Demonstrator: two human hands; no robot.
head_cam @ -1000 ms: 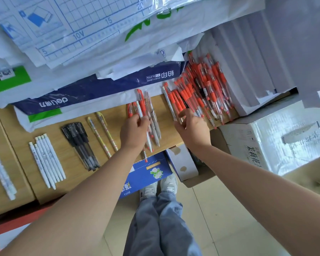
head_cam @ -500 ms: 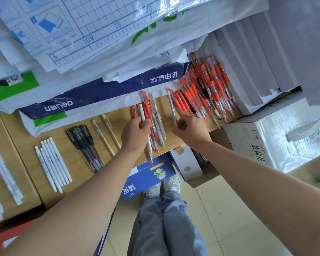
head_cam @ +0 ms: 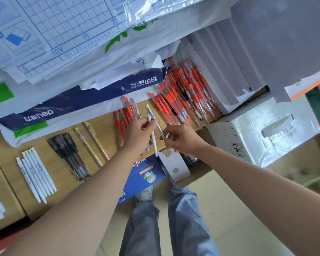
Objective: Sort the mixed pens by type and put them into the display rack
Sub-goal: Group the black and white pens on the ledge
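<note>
My left hand [head_cam: 139, 133] pinches a white pen [head_cam: 151, 126] held above the wooden shelf [head_cam: 63, 183]. My right hand [head_cam: 181, 137] pinches a clear pen [head_cam: 160, 131] just beside it; the two pens almost touch. A big heap of red pens [head_cam: 185, 95] lies to the right at the back. A small group of red pens [head_cam: 125, 115] lies behind my left hand. Sorted rows rest on the shelf to the left: yellow patterned pens [head_cam: 93, 143], black pens [head_cam: 68, 156] and white pens [head_cam: 36, 174].
Plastic-wrapped paper packs [head_cam: 81, 52] overhang the shelf's back. A stack of white reams [head_cam: 227, 61] stands right of the red heap. A cardboard box [head_cam: 262, 133] sits at right. A blue box [head_cam: 146, 174] and a white box [head_cam: 174, 163] stand below the shelf edge, above my legs.
Both hands have lifted off the shelf, each with a pen. They have come together, the left with a white pen, the right with a clear one drawn from the red group's side.
</note>
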